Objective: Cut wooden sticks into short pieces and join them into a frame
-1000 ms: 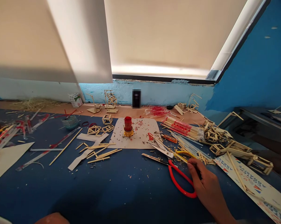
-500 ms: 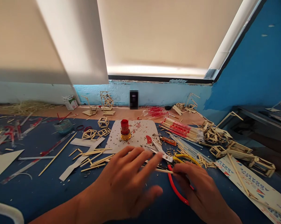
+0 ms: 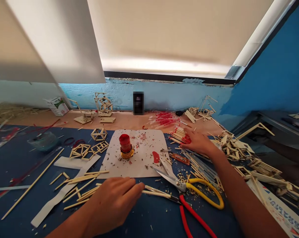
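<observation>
My left hand (image 3: 114,201) is low in the middle of the head view, its fingers closed in a pinch. Thin wooden sticks (image 3: 156,193) run out to the right from its fingertips. My right hand (image 3: 197,141) is stretched forward with fingers apart, over the bundle of sticks in red-and-clear wrapping (image 3: 179,136). Its fingertips seem to touch the bundle. Below that arm lie large scissors (image 3: 181,187) with one yellow and one red handle, blades parted. A red candle-like cylinder (image 3: 125,142) stands in a gold base on a white board (image 3: 144,170) strewn with crumbs.
Loose sticks (image 3: 82,178) and paper strips (image 3: 67,195) lie on the left. Small stick frames (image 3: 99,134) stand behind them. An orange tube (image 3: 179,158) lies beside the board. More stick models (image 3: 229,145) crowd the right, near a printed sheet (image 3: 276,205). A glass bowl (image 3: 44,142) sits at left.
My right hand has left the stick it held by the scissors and reached forward to the wrapped bundle. My left hand has moved left and its spread fingers have closed.
</observation>
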`<state>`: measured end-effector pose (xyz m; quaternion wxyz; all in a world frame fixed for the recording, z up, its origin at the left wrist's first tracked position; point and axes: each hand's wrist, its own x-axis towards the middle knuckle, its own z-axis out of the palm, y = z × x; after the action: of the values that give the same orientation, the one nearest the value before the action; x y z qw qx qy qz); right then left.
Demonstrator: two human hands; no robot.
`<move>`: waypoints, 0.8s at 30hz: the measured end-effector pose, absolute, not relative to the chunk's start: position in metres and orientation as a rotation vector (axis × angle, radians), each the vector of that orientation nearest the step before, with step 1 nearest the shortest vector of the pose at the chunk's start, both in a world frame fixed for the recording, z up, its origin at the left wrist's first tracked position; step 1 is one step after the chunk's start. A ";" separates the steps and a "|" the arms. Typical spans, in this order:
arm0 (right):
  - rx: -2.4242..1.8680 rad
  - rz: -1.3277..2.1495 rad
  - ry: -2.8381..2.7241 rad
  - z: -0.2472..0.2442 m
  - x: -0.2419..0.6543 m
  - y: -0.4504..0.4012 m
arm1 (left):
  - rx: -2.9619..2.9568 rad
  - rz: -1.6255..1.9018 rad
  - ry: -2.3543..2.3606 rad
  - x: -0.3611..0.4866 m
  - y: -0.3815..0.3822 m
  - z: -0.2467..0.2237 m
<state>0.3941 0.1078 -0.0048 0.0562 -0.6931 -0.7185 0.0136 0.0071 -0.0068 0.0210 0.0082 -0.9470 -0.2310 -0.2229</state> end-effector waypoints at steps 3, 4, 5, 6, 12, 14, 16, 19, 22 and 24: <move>-2.053 -0.001 -2.203 -0.013 0.401 0.109 | -2.963 -0.689 -0.669 0.002 -0.009 0.018; -2.038 -0.018 -2.204 -0.014 0.404 0.109 | -2.971 -0.678 -0.661 0.000 -0.010 0.017; -2.027 -0.032 -2.203 -0.014 0.407 0.110 | -2.977 -0.675 -0.652 -0.001 -0.010 0.017; -2.020 -0.045 -2.198 -0.014 0.411 0.111 | -2.981 -0.670 -0.643 -0.002 -0.011 0.016; -1.976 -0.081 -2.147 -0.023 0.421 0.116 | -2.991 -0.611 -0.638 -0.006 -0.010 0.011; -1.943 -0.084 -2.142 -0.023 0.420 0.115 | -2.998 -0.582 -0.657 -0.006 -0.010 0.011; -1.913 -0.101 -2.121 -0.018 0.417 0.111 | -3.002 -0.558 -0.684 -0.006 -0.010 0.012; -1.875 -0.112 -2.082 -0.006 0.407 0.103 | -2.997 -0.553 -0.708 -0.006 -0.010 0.014; -1.847 0.020 -2.133 0.006 0.393 0.094 | -3.021 -0.540 -0.687 -0.005 -0.011 0.016; -1.814 0.149 -2.211 0.014 0.384 0.089 | -3.052 -0.548 -0.668 -0.006 -0.011 0.016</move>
<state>0.3842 0.0888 0.0138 0.1387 -0.6273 -0.7646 0.0514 -0.0058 -0.0109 0.0157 -0.0149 -0.9621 -0.2107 -0.1727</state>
